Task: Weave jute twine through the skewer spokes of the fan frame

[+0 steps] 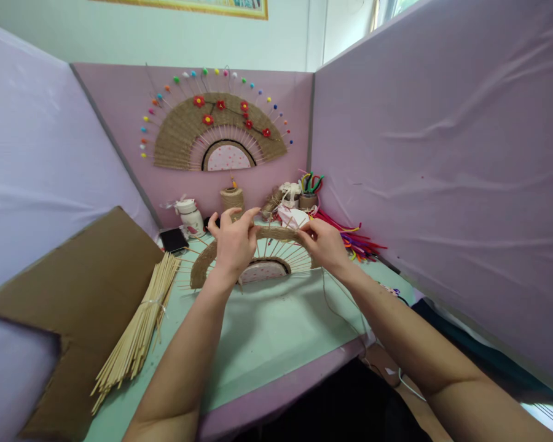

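A half-made fan (270, 258) of thin wooden sticks stands on the pale green table (276, 331), with a band of brown jute twine woven along its outer arc and a spotted pink half-disc at its base. My left hand (231, 244) pinches the twine band at the top of the arc, fingers curled. My right hand (322, 244) grips the right end of the band, fingers closed on the twine. A loose strand of twine (334, 307) trails from my right hand down across the table to its front edge.
A finished fan (219, 132) with red flowers and coloured beads hangs on the pink back wall. A bundle of sticks (141, 322) and brown cardboard (80, 301) lie left. A twine spool (233, 198), white jar (191, 215), phone (174, 239) and pipe cleaners (350, 239) line the back.
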A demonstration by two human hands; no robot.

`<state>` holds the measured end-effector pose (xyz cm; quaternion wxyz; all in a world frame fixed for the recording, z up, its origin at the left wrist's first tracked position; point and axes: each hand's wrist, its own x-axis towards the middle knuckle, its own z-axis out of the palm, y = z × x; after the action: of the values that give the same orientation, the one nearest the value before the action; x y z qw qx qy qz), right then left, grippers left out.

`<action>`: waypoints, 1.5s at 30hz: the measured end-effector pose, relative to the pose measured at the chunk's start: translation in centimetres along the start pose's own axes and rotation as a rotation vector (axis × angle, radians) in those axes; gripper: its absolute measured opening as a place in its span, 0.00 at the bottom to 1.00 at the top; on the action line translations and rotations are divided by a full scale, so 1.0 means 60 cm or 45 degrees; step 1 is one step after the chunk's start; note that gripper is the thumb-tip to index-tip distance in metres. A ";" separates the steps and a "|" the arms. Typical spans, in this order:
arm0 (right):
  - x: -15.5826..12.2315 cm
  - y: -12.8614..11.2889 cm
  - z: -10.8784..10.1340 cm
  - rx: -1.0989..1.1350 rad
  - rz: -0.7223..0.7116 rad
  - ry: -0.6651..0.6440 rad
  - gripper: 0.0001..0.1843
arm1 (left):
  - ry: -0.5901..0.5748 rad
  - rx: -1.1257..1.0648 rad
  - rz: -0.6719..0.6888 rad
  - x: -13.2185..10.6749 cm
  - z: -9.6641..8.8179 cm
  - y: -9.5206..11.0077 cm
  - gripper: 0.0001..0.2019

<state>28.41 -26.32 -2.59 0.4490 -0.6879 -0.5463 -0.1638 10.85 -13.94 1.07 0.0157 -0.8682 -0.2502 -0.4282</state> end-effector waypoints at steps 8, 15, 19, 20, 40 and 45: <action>0.003 0.010 0.004 0.163 0.182 0.028 0.08 | 0.070 0.003 0.026 0.005 0.001 -0.005 0.14; -0.015 -0.013 0.013 0.241 0.133 -0.015 0.07 | 0.042 -0.010 -0.057 0.016 -0.022 -0.041 0.08; -0.022 -0.012 0.024 0.210 0.066 0.023 0.07 | -0.030 0.017 -0.057 0.014 -0.030 -0.040 0.06; -0.023 -0.011 0.024 0.212 0.062 0.054 0.07 | -0.030 0.023 -0.048 0.013 -0.031 -0.037 0.06; -0.028 -0.003 0.053 0.463 0.141 -0.019 0.07 | -0.154 -0.102 0.030 0.015 -0.054 -0.042 0.16; -0.028 -0.006 0.052 0.447 0.130 -0.013 0.07 | -0.224 -0.132 0.043 0.016 -0.057 -0.048 0.20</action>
<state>26.67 -24.83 -5.35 0.5671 -0.6266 -0.5331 -0.0393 7.54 -11.86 3.41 -0.0440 -0.9063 -0.2135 -0.3622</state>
